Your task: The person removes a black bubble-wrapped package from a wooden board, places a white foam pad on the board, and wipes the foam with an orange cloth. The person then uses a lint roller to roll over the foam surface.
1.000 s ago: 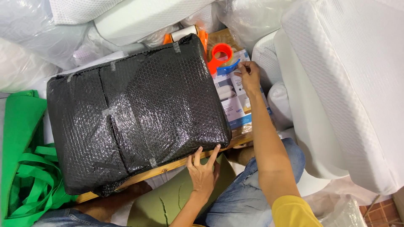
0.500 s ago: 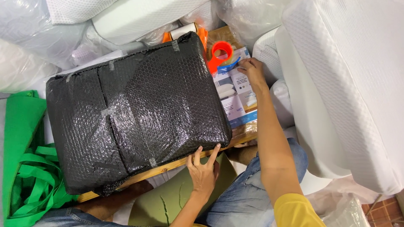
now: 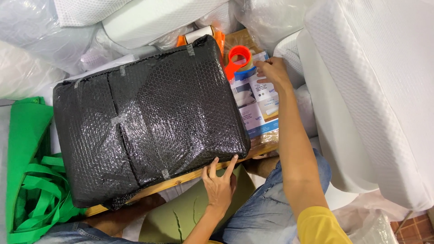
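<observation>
Left hand (image 3: pixel 220 185) at parcel (image 3: pixel 144 126) edge — fingertips only

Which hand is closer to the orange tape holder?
The right hand. It reaches up beside the orange tape holder, fingertips right next to it over the printed leaflets. The left hand is far below, fingers on the near edge of the black bubble-wrapped parcel.

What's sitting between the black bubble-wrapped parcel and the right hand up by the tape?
In the head view, printed leaflets and the orange tape dispenser lie between the black bubble-wrapped parcel and the right hand.
</observation>
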